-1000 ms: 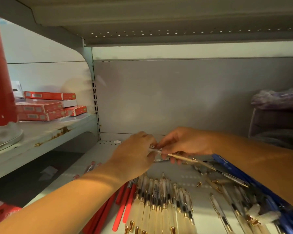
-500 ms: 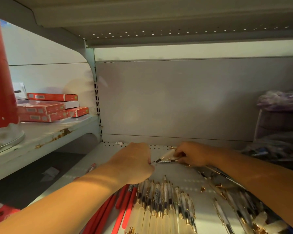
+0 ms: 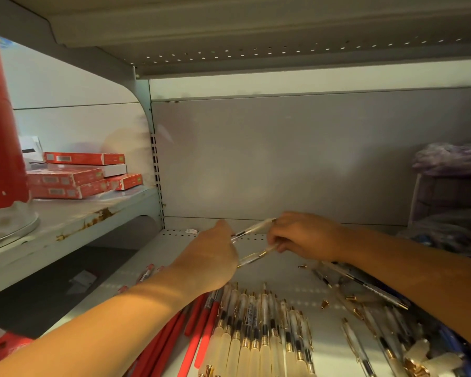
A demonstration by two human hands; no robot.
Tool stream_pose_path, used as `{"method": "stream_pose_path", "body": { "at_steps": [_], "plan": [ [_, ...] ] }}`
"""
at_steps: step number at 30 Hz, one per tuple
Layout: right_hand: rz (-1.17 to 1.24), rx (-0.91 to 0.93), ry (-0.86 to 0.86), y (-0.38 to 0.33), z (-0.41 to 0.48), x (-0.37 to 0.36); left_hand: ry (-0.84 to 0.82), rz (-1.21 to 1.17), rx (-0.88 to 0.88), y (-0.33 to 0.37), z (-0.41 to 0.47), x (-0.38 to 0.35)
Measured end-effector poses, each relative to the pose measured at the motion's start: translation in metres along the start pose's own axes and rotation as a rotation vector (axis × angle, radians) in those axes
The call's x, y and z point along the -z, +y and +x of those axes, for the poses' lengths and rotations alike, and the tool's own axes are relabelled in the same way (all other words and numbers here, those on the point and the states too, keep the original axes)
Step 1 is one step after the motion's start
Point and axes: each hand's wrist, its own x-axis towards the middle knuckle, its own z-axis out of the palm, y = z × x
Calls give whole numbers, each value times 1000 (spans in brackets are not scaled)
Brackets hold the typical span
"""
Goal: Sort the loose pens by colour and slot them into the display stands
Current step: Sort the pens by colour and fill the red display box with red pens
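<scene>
Two pale pens, an upper pen (image 3: pixel 253 228) and a lower pen (image 3: pixel 257 256), bridge our hands over the shelf (image 3: pixel 286 278). Our right hand (image 3: pixel 307 236) pinches both, and our left hand (image 3: pixel 210 257) meets their other ends, though we cannot tell its grip.

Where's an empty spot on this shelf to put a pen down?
Bare shelf lies just behind the row of cream pens, and back-left by the slotted upright. Crowded: red pens front-left, jumbled pens right.

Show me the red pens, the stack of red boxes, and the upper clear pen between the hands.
red pens (image 3: pixel 206 336): head view, mid-barrel of one pen.
stack of red boxes (image 3: pixel 65 178): head view, long side of a middle box.
upper clear pen (image 3: pixel 253 228): head view, middle of its barrel.
</scene>
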Motion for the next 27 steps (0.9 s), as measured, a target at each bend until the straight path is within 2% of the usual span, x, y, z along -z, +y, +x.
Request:
{"method": "stream_pose_path", "body": {
  "at_steps": [3,5,7,10,13,16,22,24,27],
  "plan": [
    [-151,344,293,-18,-3,15,7,-79,105,7,2,8],
    [-213,456,383,-30,-5,20,-105,-202,109,15,-3,12],
    [-213,493,454,-39,-6,22,-243,-424,132,24,-12,12],
    [-148,470,530,-46,-9,24,-361,-847,287,32,-19,14],
    [-8,355,552,-45,-10,29,-456,-993,279,27,-20,14],
    [103,289,535,-42,-8,35,-422,-1003,272,23,-20,13],
    [-36,342,535,-32,-2,41,-310,-980,288,22,-16,10],
    [-73,269,502,-20,0,41,-237,-953,281,23,-14,10],
    [57,-1,383,14,-2,32,-185,-936,292,19,-12,8]
  ]
}}
